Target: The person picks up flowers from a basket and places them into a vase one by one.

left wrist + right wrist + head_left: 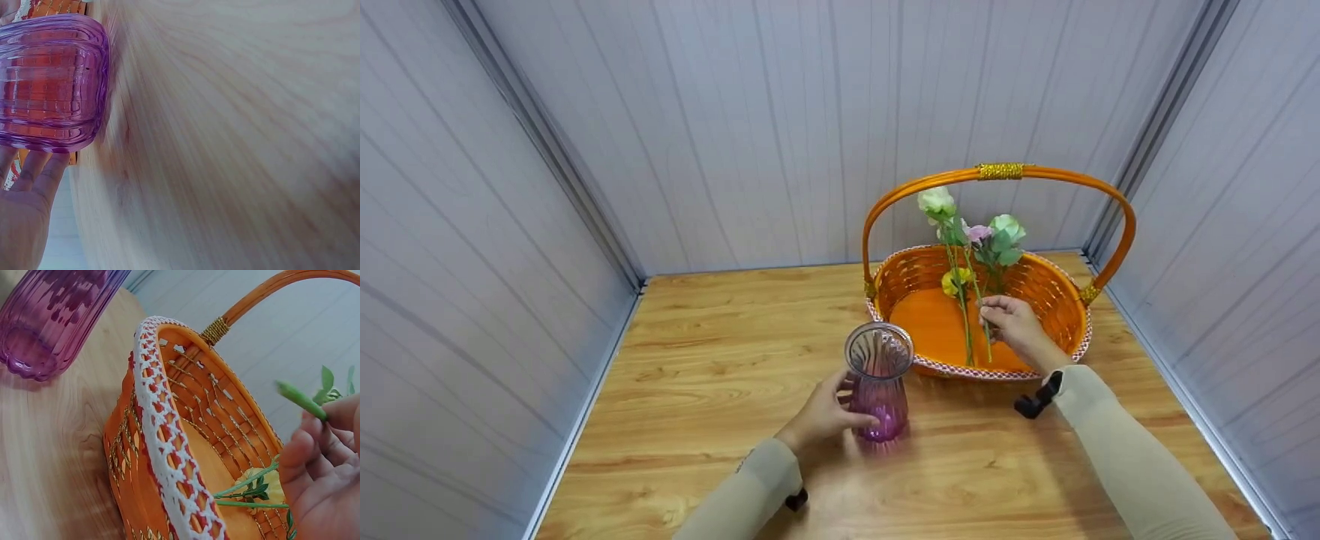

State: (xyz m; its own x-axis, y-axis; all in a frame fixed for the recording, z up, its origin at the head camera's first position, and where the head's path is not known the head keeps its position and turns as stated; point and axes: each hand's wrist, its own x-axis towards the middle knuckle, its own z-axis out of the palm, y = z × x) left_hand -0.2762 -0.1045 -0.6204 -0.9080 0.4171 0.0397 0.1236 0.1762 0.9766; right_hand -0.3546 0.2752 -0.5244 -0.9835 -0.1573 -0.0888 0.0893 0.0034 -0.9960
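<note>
My left hand (825, 412) holds a ribbed glass vase (885, 401), clear at the top and purple-pink below, upright on the table. In the left wrist view, fingers (40, 183) show against the vase's side. My right hand (1014, 326) pinches a green flower stem (301, 399) near its cut end, over the orange woven basket (919, 319). Which bloom tops that stem I cannot tell. White-green flowers (936, 202), a pink flower (978, 233) and another pale green flower (1006, 227) stand up there. A yellow flower (270, 486) is low in the basket.
An arched orange handle (930, 180) with gold wrapping rises over the basket. White and red lace trims its rim (163, 433). Pale panel walls (780, 135) enclose the wood-grain table (697, 375) at the back and both sides.
</note>
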